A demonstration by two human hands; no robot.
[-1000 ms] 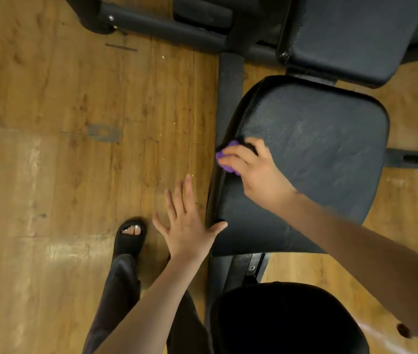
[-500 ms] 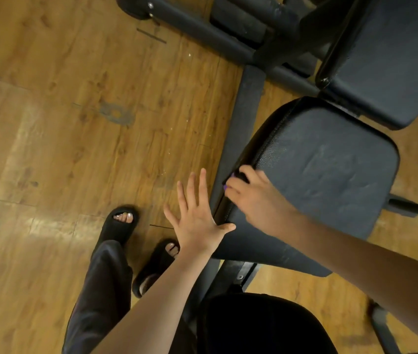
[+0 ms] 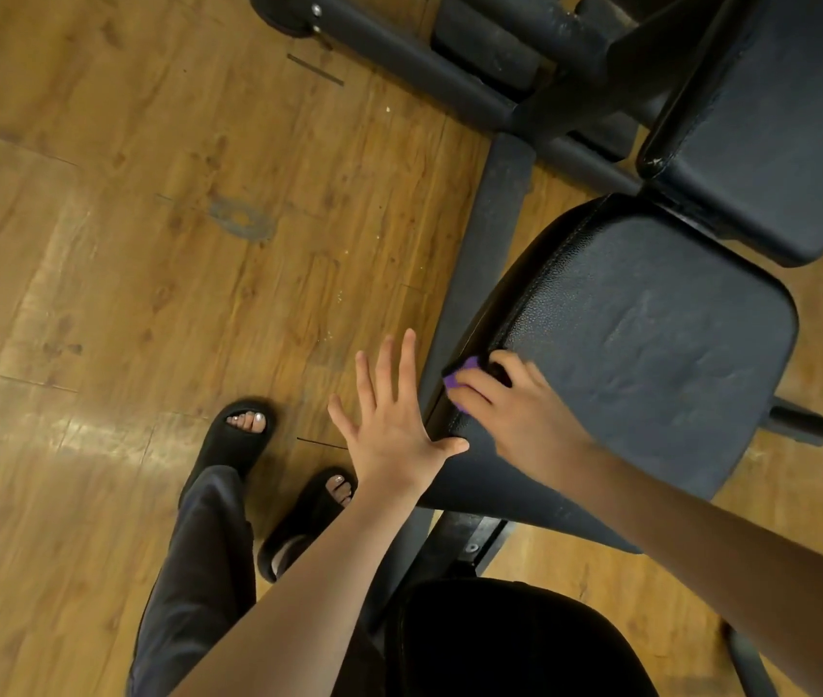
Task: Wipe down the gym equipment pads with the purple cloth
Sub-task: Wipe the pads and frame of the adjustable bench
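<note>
Most of the cloth (image 3: 461,378) is hidden: only a small purple corner shows past the knuckles of the right hand (image 3: 515,410), whose fingers are curled over it, pressing it against the nine-o'clock edge of the seat pad (image 3: 651,344). How the cloth is folded under the palm cannot be made out. The right forearm crosses the pad's five-o'clock corner and covers it. The left hand (image 3: 392,420) is spread flat with fingers straight and apart, holding nothing; its thumb tip touches the pad's side just at seven o'clock of the right hand, while the fingers point toward twelve over the floor (image 3: 148,244). A second pad (image 3: 771,128) at one o'clock is cut off by the top and right edges, and it overlaps the far end of the seat pad, so the join between them is unclear. The frame (image 3: 449,78) of dark bars runs from eleven o'clock toward the pads; one bar passes under the seat pad and is lost behind the left hand. A dark rounded shape (image 3: 500,641) at six o'clock is too black to identify and is cut by the bottom edge. Two feet in black sandals (image 3: 243,440) stand on the floor at seven o'clock, the nearer one partly behind the left wrist, with a dark trouser leg (image 3: 193,570) running off the bottom. A grey scuff (image 3: 243,221) marks the floor at ten o'clock. No containers show anywhere in view.
</note>
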